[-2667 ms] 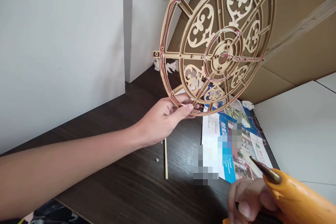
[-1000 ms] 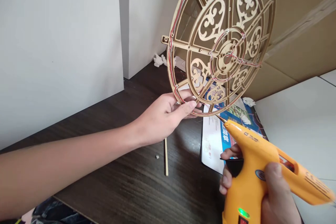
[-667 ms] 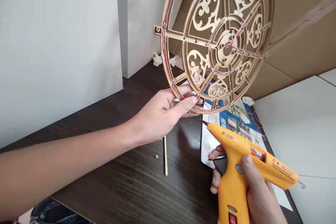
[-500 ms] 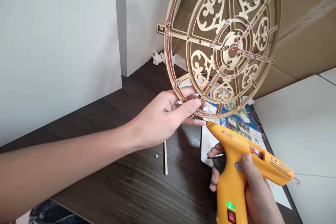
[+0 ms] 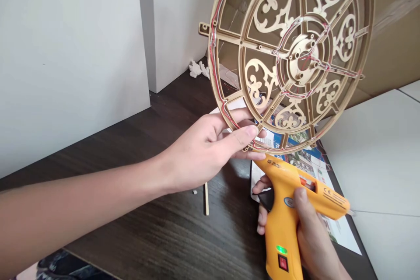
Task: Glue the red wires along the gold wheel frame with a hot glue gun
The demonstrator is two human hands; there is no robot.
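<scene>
Over a dark wood-grain tabletop, the left hand pinches a round gold openwork frame, fingers best clear of the yellow plastic glue gun the right hand grips below.

From the head, the camera looks forward and down, close above the left hand and right hand.

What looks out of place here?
Loose litter: crumpled white paper at the back of the dark table, a small pale bit near the thin stick. Also, the tip of the glue gun is hidden behind the left hand; looks awkwardly close, contact unclear.
</scene>
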